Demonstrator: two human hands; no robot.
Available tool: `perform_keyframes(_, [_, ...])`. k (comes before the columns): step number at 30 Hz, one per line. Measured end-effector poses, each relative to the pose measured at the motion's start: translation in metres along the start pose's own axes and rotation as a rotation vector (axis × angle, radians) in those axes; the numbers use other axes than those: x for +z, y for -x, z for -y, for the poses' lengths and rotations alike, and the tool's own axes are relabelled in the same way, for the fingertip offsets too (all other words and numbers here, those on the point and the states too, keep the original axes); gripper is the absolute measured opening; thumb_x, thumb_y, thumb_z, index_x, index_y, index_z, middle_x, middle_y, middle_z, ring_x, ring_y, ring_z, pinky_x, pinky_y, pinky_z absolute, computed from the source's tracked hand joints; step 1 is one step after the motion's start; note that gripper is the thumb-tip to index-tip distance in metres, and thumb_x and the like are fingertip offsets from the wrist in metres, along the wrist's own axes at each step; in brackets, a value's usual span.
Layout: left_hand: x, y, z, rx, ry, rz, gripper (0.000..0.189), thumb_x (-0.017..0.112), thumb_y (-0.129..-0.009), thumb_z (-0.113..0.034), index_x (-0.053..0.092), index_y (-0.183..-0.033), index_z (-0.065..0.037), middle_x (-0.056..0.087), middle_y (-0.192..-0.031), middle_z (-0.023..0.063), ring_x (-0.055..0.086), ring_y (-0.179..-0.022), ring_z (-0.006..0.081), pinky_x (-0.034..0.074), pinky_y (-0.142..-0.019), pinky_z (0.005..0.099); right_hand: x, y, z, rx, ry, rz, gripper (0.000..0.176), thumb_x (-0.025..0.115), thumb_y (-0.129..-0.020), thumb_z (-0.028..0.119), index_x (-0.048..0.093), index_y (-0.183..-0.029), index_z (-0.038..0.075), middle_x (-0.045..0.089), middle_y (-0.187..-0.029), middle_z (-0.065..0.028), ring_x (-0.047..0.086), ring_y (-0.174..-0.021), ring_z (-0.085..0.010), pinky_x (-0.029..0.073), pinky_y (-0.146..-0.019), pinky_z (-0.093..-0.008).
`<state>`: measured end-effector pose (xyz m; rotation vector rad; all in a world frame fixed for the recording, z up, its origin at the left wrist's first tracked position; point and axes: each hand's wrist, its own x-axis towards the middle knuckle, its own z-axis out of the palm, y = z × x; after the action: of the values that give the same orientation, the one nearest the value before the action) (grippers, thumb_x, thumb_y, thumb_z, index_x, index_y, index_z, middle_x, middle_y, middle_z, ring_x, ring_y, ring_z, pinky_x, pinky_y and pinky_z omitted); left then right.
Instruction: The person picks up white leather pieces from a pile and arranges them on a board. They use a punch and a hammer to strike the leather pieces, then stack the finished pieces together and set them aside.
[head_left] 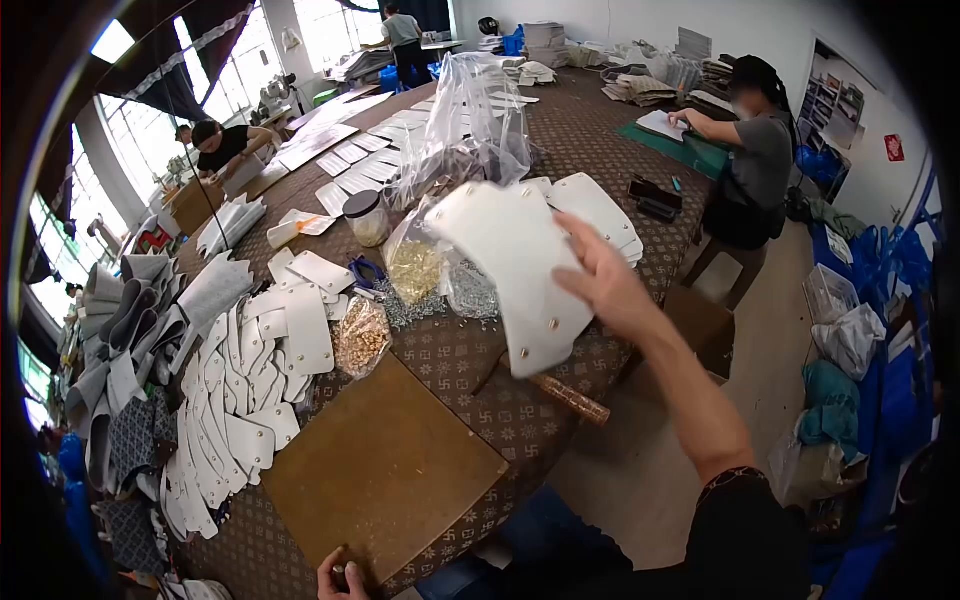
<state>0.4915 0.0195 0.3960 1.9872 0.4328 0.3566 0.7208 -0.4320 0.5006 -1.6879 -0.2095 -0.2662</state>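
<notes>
My right hand (605, 275) grips the right edge of a white panel (520, 265) with small metal studs near its corners, held above the table. Beyond it lies a stack of similar white panels (595, 205). My left hand (342, 578) is at the near edge of a brown board (385, 455), fingers curled, with a small metallic piece between them. Left of the board lies a heap of white studded pieces (235, 380). Behind the board are a bag of copper-coloured parts (362, 335), a bag of yellowish parts (415, 265) and loose silvery parts (410, 308).
A hammer-like tool's wrapped handle (572, 398) lies at the table's right edge. A lidded jar (367, 218) and clear plastic bag (470, 120) stand farther back. One person (750, 150) works at a green mat (670, 145); others are at the back and left.
</notes>
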Motion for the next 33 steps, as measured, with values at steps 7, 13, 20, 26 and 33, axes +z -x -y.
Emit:
perform_keyframes(7, [0.017, -0.003, -0.005, -0.079, -0.129, -0.114, 0.027, 0.068, -0.103, -0.016, 0.068, -0.119, 0.006, 0.073, -0.115, 0.0133, 0.066, -0.103, 0.0186, 0.052, -0.093, 0.0318, -0.176, -0.134, -0.086, 0.026, 0.026, -0.129, 0.078, 0.07, -0.094, 0.011, 0.032, -0.159, -0.009, 0.059, -0.143, -0.0256, 0.067, -0.115, -0.0248, 0.056, -0.094, -0.0343])
perform_keyframes(13, [0.031, -0.003, -0.017, -0.11, -0.125, -0.183, 0.027, 0.068, -0.106, -0.021, 0.068, -0.116, 0.005, 0.072, -0.104, 0.0082, 0.062, -0.091, 0.0128, 0.05, -0.082, 0.0273, -0.204, -0.092, -0.162, 0.106, 0.586, -0.405, 0.069, 0.079, -0.089, 0.029, 0.055, -0.145, -0.005, 0.067, -0.132, -0.0204, 0.068, -0.115, -0.0254, 0.053, -0.099, -0.0378])
perform_keyframes(20, [0.009, -0.014, 0.045, 0.004, -0.065, -0.183, 0.014, 0.07, -0.1, -0.007, 0.071, -0.11, 0.002, 0.062, -0.086, -0.0028, 0.052, -0.073, 0.0048, 0.042, -0.065, 0.0215, -0.065, 0.019, -0.126, 0.106, 0.279, -0.29, 0.039, 0.073, -0.096, 0.011, 0.063, -0.133, 0.0, 0.064, -0.113, -0.0107, 0.062, -0.098, -0.0146, 0.053, -0.086, -0.0291])
perform_keyframes(26, [0.008, -0.027, 0.054, -0.012, -0.025, -0.136, 0.015, 0.076, -0.094, -0.008, 0.075, -0.105, 0.001, 0.065, -0.081, -0.0023, 0.053, -0.072, 0.0053, 0.045, -0.065, 0.0226, 0.055, 0.005, -0.086, 0.094, 0.185, 0.183, 0.035, 0.073, -0.096, 0.005, 0.065, -0.129, 0.0, 0.065, -0.104, -0.0028, 0.059, -0.087, -0.0075, 0.052, -0.08, -0.0236])
perform_keyframes(33, [0.015, -0.027, 0.034, 0.131, -0.198, -0.217, 0.018, 0.083, -0.088, -0.012, 0.077, -0.102, -0.002, 0.075, -0.086, 0.0102, 0.07, -0.073, 0.0147, 0.055, -0.068, 0.0279, 0.225, -0.083, -0.1, 0.033, 0.231, 0.513, 0.051, 0.075, -0.096, 0.028, 0.064, -0.133, -0.005, 0.071, -0.121, -0.0206, 0.072, -0.105, -0.0281, 0.058, -0.093, -0.0394])
